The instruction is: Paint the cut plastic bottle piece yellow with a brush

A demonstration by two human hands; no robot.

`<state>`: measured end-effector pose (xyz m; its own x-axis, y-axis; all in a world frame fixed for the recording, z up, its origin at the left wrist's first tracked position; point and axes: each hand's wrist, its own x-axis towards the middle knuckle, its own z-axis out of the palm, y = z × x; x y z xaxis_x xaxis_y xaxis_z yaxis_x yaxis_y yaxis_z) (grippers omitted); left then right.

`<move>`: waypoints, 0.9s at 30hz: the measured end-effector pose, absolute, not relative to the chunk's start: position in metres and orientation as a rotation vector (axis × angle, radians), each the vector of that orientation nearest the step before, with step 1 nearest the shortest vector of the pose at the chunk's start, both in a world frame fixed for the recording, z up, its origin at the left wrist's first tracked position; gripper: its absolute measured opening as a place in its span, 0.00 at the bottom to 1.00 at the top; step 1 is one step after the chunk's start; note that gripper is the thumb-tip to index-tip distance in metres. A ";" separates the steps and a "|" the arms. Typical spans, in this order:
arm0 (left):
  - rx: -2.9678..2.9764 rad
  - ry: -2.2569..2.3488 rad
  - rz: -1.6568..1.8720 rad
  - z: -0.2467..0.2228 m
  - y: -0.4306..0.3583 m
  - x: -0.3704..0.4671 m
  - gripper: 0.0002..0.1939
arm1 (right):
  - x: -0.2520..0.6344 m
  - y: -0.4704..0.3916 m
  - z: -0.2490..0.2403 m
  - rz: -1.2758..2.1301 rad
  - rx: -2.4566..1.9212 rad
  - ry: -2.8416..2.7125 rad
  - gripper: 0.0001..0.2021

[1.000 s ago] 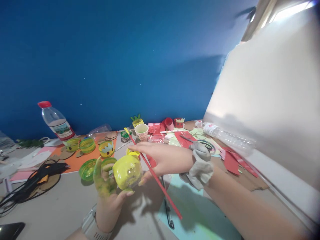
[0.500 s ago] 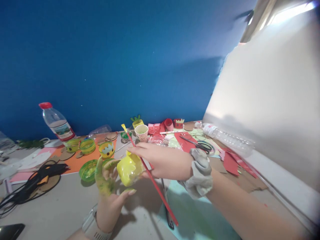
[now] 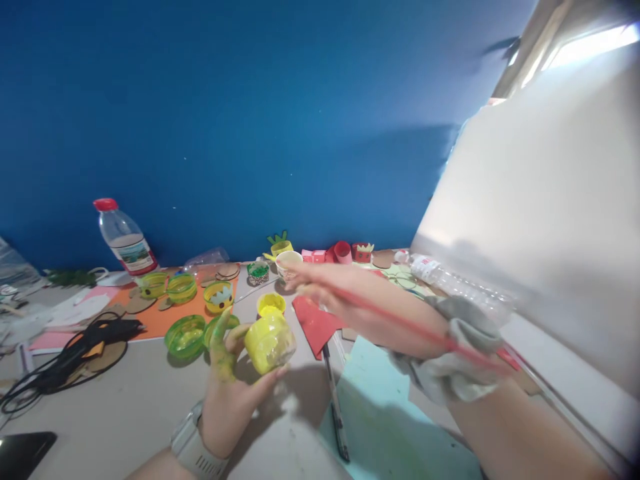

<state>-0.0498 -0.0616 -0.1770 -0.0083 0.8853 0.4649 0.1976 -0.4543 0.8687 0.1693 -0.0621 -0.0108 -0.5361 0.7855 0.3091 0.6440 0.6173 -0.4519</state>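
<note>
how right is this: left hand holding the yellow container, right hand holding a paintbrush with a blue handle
Blue is wrong: the head view shows a red-handled paintbrush in the right hand. The left hand does hold the yellow container.

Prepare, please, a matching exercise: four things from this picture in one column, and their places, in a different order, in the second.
Things
1. yellow-painted container
2. red-handled brush
3. pen
4. red-capped bottle

Places
A. partly on the pale blue sheet
B. near the blue wall, at the picture's left
C. in the right hand
D. in the left hand

Pairs: 1-D, 2-C, 3-A, 4-B
</note>
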 end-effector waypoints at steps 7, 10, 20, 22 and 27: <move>1.705 1.239 1.370 -0.174 -0.063 -0.052 0.29 | 0.172 -0.095 0.011 0.686 -1.388 -1.893 0.19; 1.682 1.197 1.337 -0.172 -0.065 -0.052 0.32 | 0.162 -0.097 0.010 0.903 -1.257 -2.040 0.18; 1.634 1.102 1.382 -0.171 -0.066 -0.049 0.34 | 0.153 -0.082 0.007 0.953 -1.319 -2.201 0.20; 1.651 1.099 1.379 -0.171 -0.066 -0.050 0.36 | 0.155 -0.083 0.005 0.926 -1.314 -2.212 0.19; 1.683 1.114 1.373 -0.173 -0.066 -0.051 0.41 | 0.157 -0.087 0.002 0.903 -1.283 -2.277 0.17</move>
<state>-0.0515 -0.0656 -0.1728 0.0745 0.9179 0.3897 0.1924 -0.3967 0.8975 0.1567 -0.0869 0.0023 -0.5144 0.8575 0.0102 0.6175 0.3786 -0.6894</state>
